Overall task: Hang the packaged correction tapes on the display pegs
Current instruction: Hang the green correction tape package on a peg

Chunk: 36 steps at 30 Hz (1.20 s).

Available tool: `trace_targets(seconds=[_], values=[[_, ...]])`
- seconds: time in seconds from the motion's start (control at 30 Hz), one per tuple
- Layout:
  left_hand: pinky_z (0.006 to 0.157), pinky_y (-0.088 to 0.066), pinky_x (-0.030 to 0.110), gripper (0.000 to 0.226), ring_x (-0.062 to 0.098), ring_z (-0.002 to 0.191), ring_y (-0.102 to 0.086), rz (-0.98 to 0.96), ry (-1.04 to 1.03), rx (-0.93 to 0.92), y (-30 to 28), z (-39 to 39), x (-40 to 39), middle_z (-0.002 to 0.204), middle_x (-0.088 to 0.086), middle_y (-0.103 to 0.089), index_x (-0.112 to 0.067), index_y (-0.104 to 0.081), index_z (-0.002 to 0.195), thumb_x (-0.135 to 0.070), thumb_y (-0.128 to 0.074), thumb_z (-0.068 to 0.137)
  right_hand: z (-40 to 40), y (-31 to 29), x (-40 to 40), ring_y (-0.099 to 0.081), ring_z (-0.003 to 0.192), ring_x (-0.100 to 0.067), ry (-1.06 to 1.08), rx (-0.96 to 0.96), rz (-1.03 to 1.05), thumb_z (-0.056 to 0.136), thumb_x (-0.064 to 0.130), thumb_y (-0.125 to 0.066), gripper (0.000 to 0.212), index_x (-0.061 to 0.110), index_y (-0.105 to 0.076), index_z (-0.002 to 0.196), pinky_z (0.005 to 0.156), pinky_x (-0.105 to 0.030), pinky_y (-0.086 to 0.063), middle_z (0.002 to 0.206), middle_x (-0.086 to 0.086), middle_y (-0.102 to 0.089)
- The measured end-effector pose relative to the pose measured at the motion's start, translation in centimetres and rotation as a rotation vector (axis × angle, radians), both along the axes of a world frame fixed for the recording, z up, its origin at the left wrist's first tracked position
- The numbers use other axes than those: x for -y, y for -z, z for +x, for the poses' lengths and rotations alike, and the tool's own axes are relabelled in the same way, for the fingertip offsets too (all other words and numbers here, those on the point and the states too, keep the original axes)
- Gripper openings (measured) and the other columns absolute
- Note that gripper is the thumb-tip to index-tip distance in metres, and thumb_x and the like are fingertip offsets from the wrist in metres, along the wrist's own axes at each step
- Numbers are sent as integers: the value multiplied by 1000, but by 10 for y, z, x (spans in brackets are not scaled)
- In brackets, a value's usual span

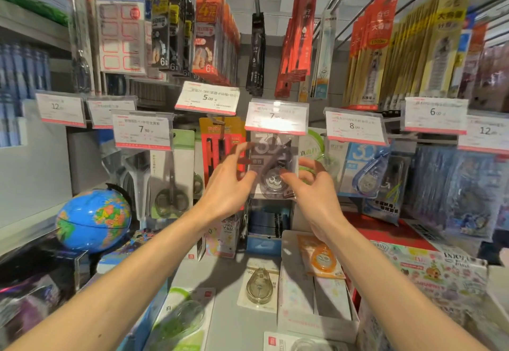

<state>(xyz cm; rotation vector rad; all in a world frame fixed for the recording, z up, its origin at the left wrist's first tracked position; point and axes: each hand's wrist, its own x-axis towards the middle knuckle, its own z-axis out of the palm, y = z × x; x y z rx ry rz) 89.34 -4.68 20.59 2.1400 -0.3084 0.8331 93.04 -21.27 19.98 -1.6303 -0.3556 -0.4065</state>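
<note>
A grey packaged correction tape [271,163] hangs upright just under the middle price tag [276,116]; the peg itself is hidden behind the tag. My left hand [228,182] is at the pack's left edge, thumb in front and blurred fingers spread higher up. At the pack's lower right, my right hand [316,188] has its thumb on the front and its fingers by the right edge. On the counter below lie loose packs: an olive correction tape [259,286], an orange one [321,261] and a green one [179,320].
A blue correction tape pack [363,169] hangs to the right, and scissors [172,174] and a red pack [217,152] hang to the left. A globe [93,220] stands low on the left. White boxes [311,312] sit on the counter, and rows of hanging stationery fill the pegs above.
</note>
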Motion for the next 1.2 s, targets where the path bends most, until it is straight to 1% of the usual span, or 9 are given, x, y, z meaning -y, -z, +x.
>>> trace_targets(seconds=[0.07,0.17,0.27,0.37,0.6,0.7,0.87,1.03,1.2], values=[[67,-53,17,58,-1,54,-57,-6,14,8,4,6,1,121,-11,-64,-39,-31,148,-15,-50,99,-3,5,0,-65,108,-13,60,110,-87,91,29,-71,58,32,-40,139,92,-31,-51,125,3,-63],[73,-47,15,62,1,72,-58,8,-4,36,8,15,2,132,-10,-61,-40,-28,151,-14,-50,99,-10,14,0,-44,119,-2,147,321,-313,98,31,-62,69,40,-22,153,100,-23,-34,138,23,-41],[60,-54,22,65,4,52,-57,51,-55,32,10,22,3,120,-6,-68,-39,-24,154,-12,-49,100,-3,19,-4,-43,130,-11,179,367,-440,103,30,-51,65,35,-18,158,102,-24,-31,154,8,-39],[63,-61,38,73,14,57,-66,80,-92,-16,10,28,3,118,2,-70,-39,-18,156,-8,-48,97,7,18,-6,-53,123,-24,188,333,-488,102,23,-49,69,39,-12,159,97,-34,-42,150,-3,-42],[46,-48,11,78,2,49,-61,91,-100,-78,13,34,8,117,-6,-61,-37,-10,159,-5,-46,97,16,16,-7,-56,126,-32,151,274,-515,99,18,-50,75,39,-9,159,100,-42,-46,150,-5,-44],[56,-54,19,71,5,60,-66,83,-103,-54,19,34,7,121,-18,-55,-36,-15,158,-12,-47,99,14,13,-1,-55,130,-30,100,262,-525,99,19,-50,74,35,-10,159,105,-40,-44,153,-4,-44],[69,-51,37,64,19,75,-58,83,-79,-58,43,41,2,102,2,-67,-37,-22,155,-31,-49,97,8,13,10,-49,136,-24,39,267,-564,102,27,-51,71,29,-10,161,112,-44,-41,160,0,-39],[98,-50,47,62,20,106,-60,99,-76,-98,58,36,-7,126,1,-59,-37,-26,153,-35,-51,96,-1,23,21,-62,109,-19,67,203,-641,101,35,-54,69,28,-18,160,102,-35,-45,136,-10,-60],[101,-46,41,56,18,114,-58,153,-98,-195,87,11,-26,134,-2,-53,-31,-37,149,-29,-56,97,-9,56,24,-61,85,-5,68,87,-753,99,37,-56,59,27,-33,152,97,-37,-48,128,2,-55]])
